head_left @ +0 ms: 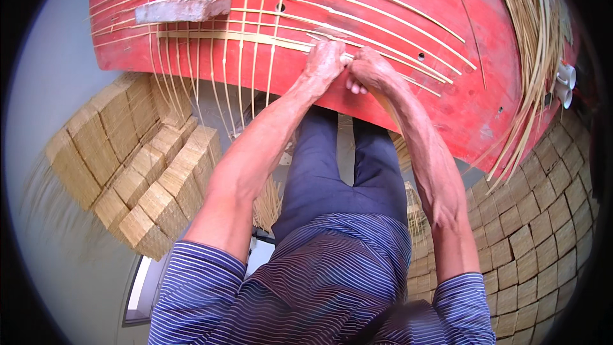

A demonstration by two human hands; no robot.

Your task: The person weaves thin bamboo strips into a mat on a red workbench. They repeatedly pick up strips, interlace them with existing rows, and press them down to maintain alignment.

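Observation:
Pale bamboo strips cross each other in an open grid on a red board (383, 25). Along the near side of this grid runs a wider flat bamboo strip (255, 38), its right end reaching my hands. My left hand (325, 62) is closed on that strip, knuckles up, over the board's near edge. Right beside it, almost touching, my right hand (371, 69) is curled with its fingers tucked under; it seems to grip the same strip, though the hold is partly hidden. A whitish block (183, 8) lies across the grid at the left, pressing on the strips.
A bundle of long loose strips (527, 25) hangs over the board's right end, near two white cups (564, 83). Stacked woven boxes (153, 179) stand below left, with more woven boxes (530, 236) in rows at the lower right. Strip ends hang past the board's near edge.

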